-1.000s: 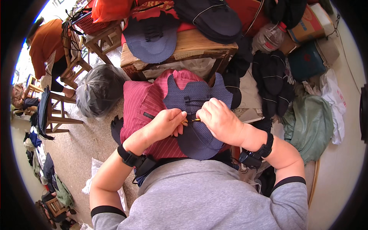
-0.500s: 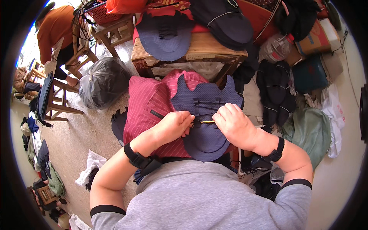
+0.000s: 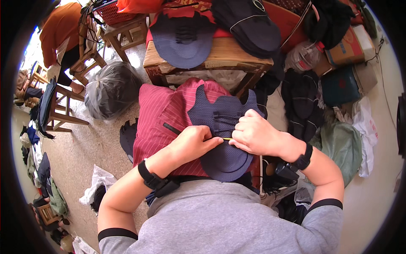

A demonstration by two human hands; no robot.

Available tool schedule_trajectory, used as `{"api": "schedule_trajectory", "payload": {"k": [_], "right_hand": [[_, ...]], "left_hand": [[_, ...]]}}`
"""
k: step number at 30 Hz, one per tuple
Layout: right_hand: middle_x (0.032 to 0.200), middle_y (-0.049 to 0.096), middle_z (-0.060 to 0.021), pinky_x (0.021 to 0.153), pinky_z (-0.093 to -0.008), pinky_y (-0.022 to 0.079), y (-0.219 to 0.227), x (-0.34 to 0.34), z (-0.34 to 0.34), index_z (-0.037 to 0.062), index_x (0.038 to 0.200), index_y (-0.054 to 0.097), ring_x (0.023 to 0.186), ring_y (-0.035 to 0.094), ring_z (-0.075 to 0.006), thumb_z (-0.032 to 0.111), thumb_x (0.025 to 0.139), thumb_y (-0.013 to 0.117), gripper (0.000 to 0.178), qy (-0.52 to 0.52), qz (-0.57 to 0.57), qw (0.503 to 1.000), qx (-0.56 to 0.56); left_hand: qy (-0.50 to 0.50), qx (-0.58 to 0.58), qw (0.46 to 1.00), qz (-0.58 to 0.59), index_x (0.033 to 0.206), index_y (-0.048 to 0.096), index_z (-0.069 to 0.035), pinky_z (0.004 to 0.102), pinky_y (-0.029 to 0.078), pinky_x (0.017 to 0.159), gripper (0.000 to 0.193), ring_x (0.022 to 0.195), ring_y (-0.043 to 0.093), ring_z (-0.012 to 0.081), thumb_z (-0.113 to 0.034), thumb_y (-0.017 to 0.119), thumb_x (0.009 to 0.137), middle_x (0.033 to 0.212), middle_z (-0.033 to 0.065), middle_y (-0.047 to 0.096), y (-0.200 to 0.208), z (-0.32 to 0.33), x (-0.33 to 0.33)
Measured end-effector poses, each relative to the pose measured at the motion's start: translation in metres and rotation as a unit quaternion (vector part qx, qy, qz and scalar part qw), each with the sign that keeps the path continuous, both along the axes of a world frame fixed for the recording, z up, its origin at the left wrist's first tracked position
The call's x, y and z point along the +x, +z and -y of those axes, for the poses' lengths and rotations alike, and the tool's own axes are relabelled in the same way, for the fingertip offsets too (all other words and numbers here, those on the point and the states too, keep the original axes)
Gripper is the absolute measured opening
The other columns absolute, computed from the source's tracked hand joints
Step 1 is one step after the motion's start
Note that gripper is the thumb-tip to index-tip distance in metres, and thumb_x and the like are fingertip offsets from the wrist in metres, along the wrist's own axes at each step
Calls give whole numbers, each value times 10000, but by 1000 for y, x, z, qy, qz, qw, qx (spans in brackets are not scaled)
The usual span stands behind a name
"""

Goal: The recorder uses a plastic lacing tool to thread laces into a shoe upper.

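Observation:
A navy textured fabric piece (image 3: 224, 163), rounded at the near end and with two pointed horns at the far end, lies over my lap. Short black cords (image 3: 225, 119) run across its middle. Above it, my right hand (image 3: 256, 133) pinches a slim yellow stick-like tool (image 3: 227, 139); most of the tool is hidden in the fingers. My left hand (image 3: 195, 143) is closed, with its thumb stretched toward the tool's exposed end. What its curled fingers hold on the piece's left side is hidden. Red striped cloth (image 3: 154, 127) lies under the piece.
Ahead stands a wooden bench (image 3: 234, 48) bearing a similar navy piece (image 3: 182, 46) and a stack of dark pieces (image 3: 249, 29). A filled plastic bag (image 3: 113, 91) sits on the floor at left, near a person in orange (image 3: 61, 29). Green sacking (image 3: 338, 146) lies at right.
My hands have come closer together over the piece. The left thumb now points right, toward the yellow tool, and the right hand has turned and shifted slightly left.

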State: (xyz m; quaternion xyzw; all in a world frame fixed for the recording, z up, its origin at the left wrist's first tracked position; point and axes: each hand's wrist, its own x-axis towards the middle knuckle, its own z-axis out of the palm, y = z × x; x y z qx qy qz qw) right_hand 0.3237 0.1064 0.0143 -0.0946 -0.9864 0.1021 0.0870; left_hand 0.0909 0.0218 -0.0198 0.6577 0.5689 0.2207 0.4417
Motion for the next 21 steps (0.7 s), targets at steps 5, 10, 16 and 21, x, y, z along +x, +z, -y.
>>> {"api": "schedule_trajectory", "payload": {"k": [5, 10, 16, 21], "right_hand": [[624, 563, -18, 745, -376, 412, -1, 6, -1, 120, 661, 585, 638, 579, -215, 168, 831, 733, 230, 53, -36, 996, -57], [610, 532, -41, 714, -375, 415, 13, 53, -1, 101, 633, 543, 605, 539, -239, 140, 858, 708, 282, -66, -79, 989, -110], [630, 568, -18, 802, -369, 382, 14, 33, 10, 128, 685, 584, 676, 592, -208, 441, 834, 788, 403, -191, -39, 959, -204], [633, 597, -8, 779, -380, 391, -3, -1, 18, 138, 650, 570, 645, 589, -204, 431, 833, 767, 397, -104, -48, 993, 6]], "left_hand": [[12, -60, 998, 0, 790, 672, 28, 290, 517, 507, 410, 559, 646, 121, -346, 780, 919, 634, 80, 655, -4, -9, 1], [16, -83, 996, 10, 794, 668, 28, 286, 530, 528, 408, 578, 654, 124, -343, 764, 935, 648, 76, 663, 2, -9, -4], [-6, -161, 984, 77, 910, 650, 16, 283, 549, 605, 352, 655, 639, 124, -289, 566, 1063, 739, 42, 642, -1, -3, -8], [-14, -181, 979, 89, 937, 635, 15, 297, 552, 623, 409, 666, 635, 136, -322, 470, 1100, 754, 52, 638, 10, -7, -5]]}}
